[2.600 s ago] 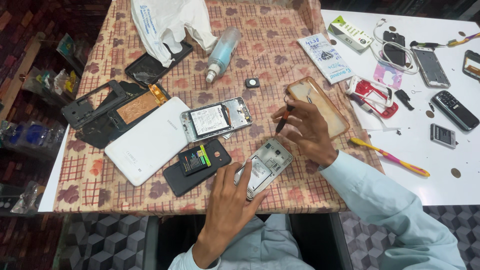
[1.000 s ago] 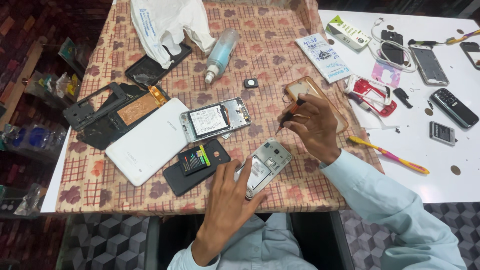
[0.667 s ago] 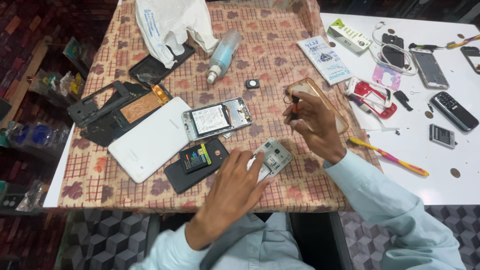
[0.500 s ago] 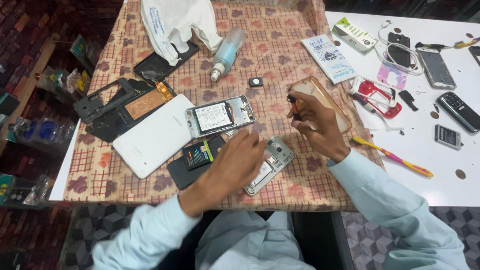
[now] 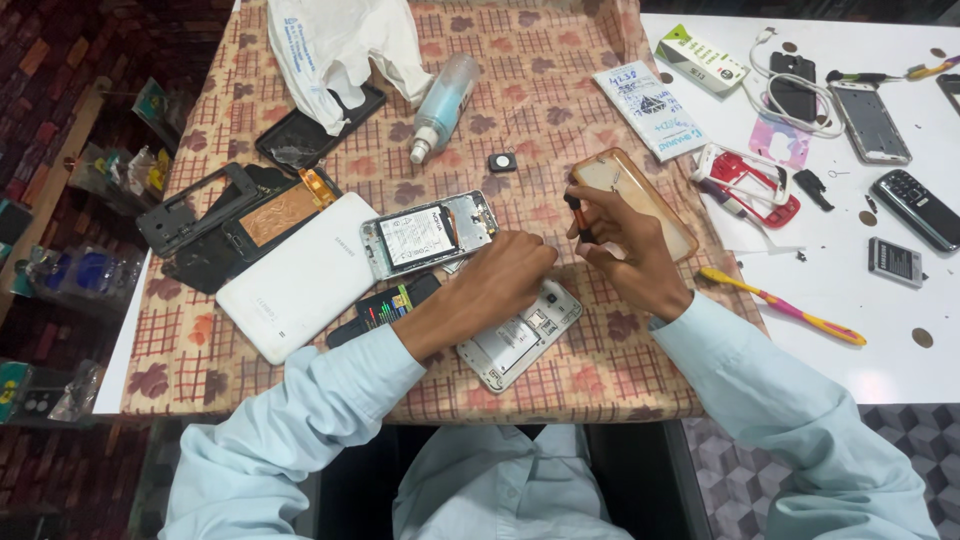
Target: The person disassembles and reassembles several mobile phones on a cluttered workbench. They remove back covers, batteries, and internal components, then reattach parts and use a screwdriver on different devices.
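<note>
My left hand (image 5: 497, 285) lies across the table, fingers curled, resting on the upper end of an opened silver phone frame (image 5: 515, 337) near the front edge. Whether it grips anything small I cannot tell. My right hand (image 5: 622, 244) is closed around a small dark screwdriver (image 5: 577, 216), held upright just right of the left fingertips. Directly behind the left hand lies another opened phone (image 5: 428, 232) with its white battery showing. A clear tan phone cover (image 5: 634, 198) sits under and behind my right hand.
A white tablet back (image 5: 298, 275), a dark tablet frame (image 5: 238, 215) and a black battery (image 5: 384, 307) lie at left. A spray bottle (image 5: 443, 106) and plastic bag (image 5: 335, 42) stand behind. On the white table at right are phones, a toothbrush (image 5: 783, 307), cables and a red frame (image 5: 749, 181).
My left hand let go of the silver phone frame's lower part and slid up and left over it toward the battery phone. The right hand stayed put with the screwdriver.
</note>
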